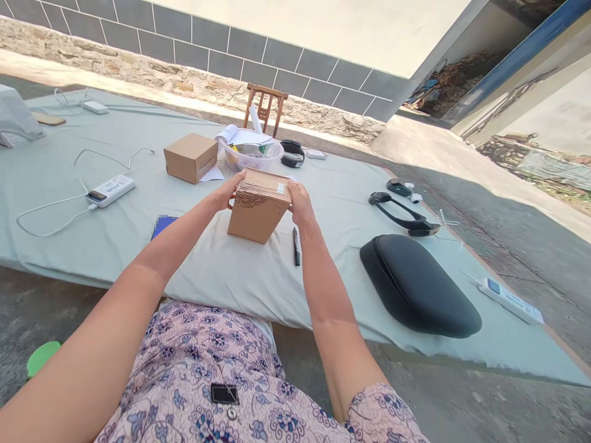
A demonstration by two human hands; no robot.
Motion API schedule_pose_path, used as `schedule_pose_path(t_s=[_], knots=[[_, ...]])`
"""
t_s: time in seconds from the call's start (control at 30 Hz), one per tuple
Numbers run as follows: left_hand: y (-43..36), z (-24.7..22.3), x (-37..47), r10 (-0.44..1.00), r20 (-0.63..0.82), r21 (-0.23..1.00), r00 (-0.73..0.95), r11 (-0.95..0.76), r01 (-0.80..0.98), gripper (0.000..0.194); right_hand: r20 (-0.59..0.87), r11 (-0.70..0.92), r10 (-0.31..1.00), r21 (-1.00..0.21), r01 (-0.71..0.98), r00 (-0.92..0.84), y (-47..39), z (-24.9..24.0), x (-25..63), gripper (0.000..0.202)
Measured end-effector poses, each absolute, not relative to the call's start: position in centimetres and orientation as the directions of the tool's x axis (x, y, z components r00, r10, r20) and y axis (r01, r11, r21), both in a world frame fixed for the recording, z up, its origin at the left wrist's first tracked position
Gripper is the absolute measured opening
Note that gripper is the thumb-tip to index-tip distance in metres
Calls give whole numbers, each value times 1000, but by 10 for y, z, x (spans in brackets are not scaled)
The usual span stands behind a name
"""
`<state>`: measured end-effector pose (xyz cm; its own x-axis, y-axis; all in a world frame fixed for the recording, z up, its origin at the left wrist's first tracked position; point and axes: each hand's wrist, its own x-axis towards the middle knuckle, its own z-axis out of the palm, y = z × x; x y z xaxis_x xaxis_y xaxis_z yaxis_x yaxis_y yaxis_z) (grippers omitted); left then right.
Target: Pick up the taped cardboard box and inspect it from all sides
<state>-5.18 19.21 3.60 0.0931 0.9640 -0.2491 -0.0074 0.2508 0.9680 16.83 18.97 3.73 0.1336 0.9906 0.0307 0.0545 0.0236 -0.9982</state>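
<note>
A brown cardboard box [258, 215] stands tilted on the cloth-covered table right in front of me, dark line drawing and a white printed patch on its upper face. My left hand [229, 189] grips its left side near the top. On the opposite side my right hand [300, 200] holds the upper right edge, fingers partly hidden behind the box. A black marker pen [296, 246] lies just below my right hand. Behind and to the left sits a second cardboard box [189, 157], closed, with white paper under its corner.
A basin [249, 161] of papers and packets stands behind the box. At left are a white power strip [111, 191] with a looping cable and a blue item [162, 226]. To the right lie a black case [420, 286], a black headset [401, 215] and another power strip [510, 300].
</note>
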Motion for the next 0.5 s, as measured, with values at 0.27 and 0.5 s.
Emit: schedule_pose_path(t_s=[0.27, 0.5], knots=[[187, 36, -45, 968, -236, 972, 85, 236, 3, 67, 226, 230, 964, -973, 15, -139, 138, 2, 186, 76], [162, 17, -48, 977, -84, 995, 194, 94, -42, 77, 353, 358, 933, -930, 82, -61, 123, -25, 167, 83]])
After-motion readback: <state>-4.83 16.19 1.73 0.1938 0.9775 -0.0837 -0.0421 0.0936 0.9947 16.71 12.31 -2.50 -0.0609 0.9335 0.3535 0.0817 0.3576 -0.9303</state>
